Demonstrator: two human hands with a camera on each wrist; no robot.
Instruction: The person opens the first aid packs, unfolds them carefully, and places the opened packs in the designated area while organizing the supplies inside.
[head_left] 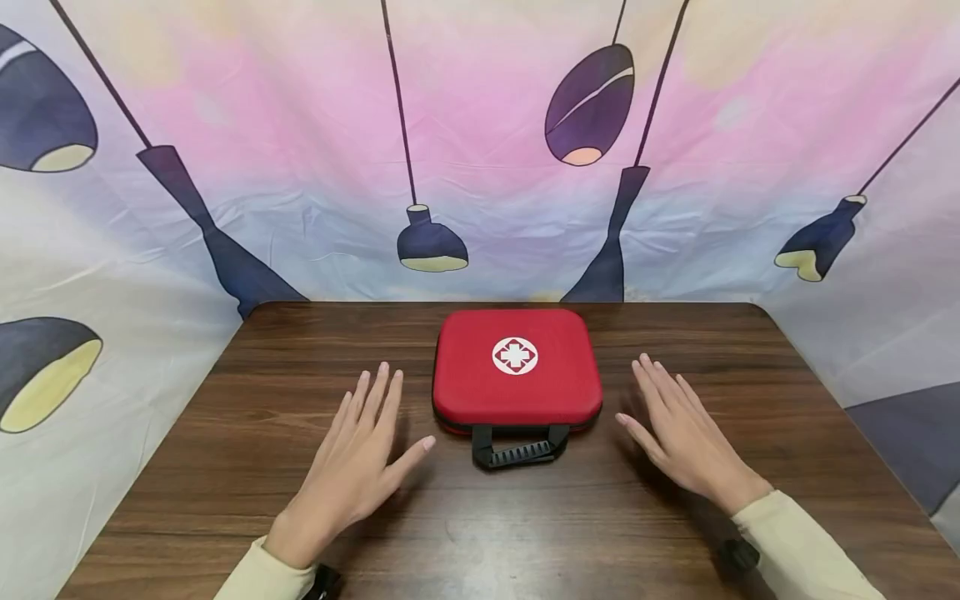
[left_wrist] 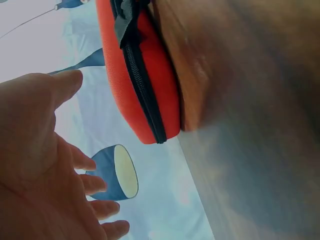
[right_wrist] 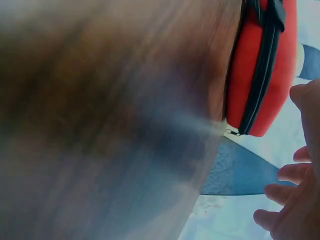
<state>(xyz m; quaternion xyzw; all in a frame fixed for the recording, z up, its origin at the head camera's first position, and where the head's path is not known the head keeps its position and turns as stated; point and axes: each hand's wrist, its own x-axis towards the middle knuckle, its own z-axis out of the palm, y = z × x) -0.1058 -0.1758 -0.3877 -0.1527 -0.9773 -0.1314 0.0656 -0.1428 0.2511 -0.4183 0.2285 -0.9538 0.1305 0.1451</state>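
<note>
A red first-aid case (head_left: 517,392) with a white cross emblem lies flat on the table, its black handle (head_left: 522,452) pointing toward me. To its left is my left hand (head_left: 356,462), palm down over the wood, fingers straight and thumb spread toward the case. My right hand (head_left: 686,442) hovers to the right in a similar pose, apart from the case. Both hands hold nothing. The case's black zipper (left_wrist: 142,92) runs along its side in the left wrist view. Zipper pulls (right_wrist: 233,132) show at the case's corner in the right wrist view.
The dark wooden table (head_left: 495,533) has rounded far corners. Behind it hangs a pastel cloth backdrop (head_left: 330,167) printed with dark hanging lamps, meeting the table's far edge. Light sleeves (head_left: 802,542) cover both forearms, with a black band at each wrist.
</note>
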